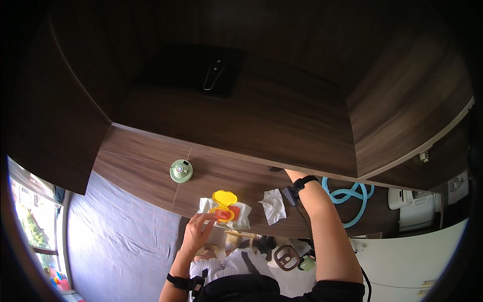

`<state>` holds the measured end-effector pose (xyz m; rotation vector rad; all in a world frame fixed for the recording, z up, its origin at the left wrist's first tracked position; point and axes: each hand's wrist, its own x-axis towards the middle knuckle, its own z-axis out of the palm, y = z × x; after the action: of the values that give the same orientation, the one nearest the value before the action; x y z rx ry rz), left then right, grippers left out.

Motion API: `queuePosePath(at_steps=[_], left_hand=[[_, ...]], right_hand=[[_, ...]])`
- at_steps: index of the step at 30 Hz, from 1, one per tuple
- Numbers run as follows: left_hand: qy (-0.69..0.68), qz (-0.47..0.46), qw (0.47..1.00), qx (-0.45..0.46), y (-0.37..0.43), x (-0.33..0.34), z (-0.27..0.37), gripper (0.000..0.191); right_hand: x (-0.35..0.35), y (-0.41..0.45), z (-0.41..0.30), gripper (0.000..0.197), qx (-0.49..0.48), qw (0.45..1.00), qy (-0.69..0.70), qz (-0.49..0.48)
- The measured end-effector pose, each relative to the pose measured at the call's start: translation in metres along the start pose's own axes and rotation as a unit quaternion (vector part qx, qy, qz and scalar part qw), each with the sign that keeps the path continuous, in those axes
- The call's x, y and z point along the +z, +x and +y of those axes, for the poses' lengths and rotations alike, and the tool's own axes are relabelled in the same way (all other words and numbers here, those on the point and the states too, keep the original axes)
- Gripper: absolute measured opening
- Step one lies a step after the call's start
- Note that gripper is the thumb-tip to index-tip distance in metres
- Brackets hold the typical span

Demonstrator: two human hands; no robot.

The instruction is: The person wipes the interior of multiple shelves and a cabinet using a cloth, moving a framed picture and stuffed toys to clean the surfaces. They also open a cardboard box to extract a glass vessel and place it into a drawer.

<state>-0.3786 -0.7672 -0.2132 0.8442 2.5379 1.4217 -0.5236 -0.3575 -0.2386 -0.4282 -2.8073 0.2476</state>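
Note:
My left hand [196,231] reaches to a white pack of wipes [244,218] near the desk's front edge. Its index finger touches the rim of the dispenser opening, and the thumb is held apart below. The pack's yellow flip lid [225,197] is raised, showing a red-orange area inside the ring. My right arm stretches forward under the shelf edge. Only the base of my right hand [293,174] shows; the shelf hides its fingers. Beside it a small dark object [276,168] peeks out. A crumpled white wipe [273,207] lies between the pack and my right forearm.
A round pale green object [181,171] stands on the desk at left. A blue fabric-like loop [346,196] lies right of my arm. The overhanging wooden shelf [234,120] covers the desk's back. A bed [124,226] adjoins at left; a white appliance [417,209] stands at right.

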Motion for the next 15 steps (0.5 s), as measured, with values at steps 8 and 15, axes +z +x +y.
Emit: queuePosePath(at_steps=[8,15], left_hand=[[-0.006,-0.006,1.000,0.004,-0.003,-0.003,-0.002,0.014],[-0.020,-0.014,1.000,-0.006,-0.009,-0.004,-0.005,0.019]], right_hand=[[-0.016,-0.002,0.027,0.031,0.060,0.998,0.022,-0.004],[-0.030,-0.003,0.047,0.033,0.132,0.988,0.078,0.008]])
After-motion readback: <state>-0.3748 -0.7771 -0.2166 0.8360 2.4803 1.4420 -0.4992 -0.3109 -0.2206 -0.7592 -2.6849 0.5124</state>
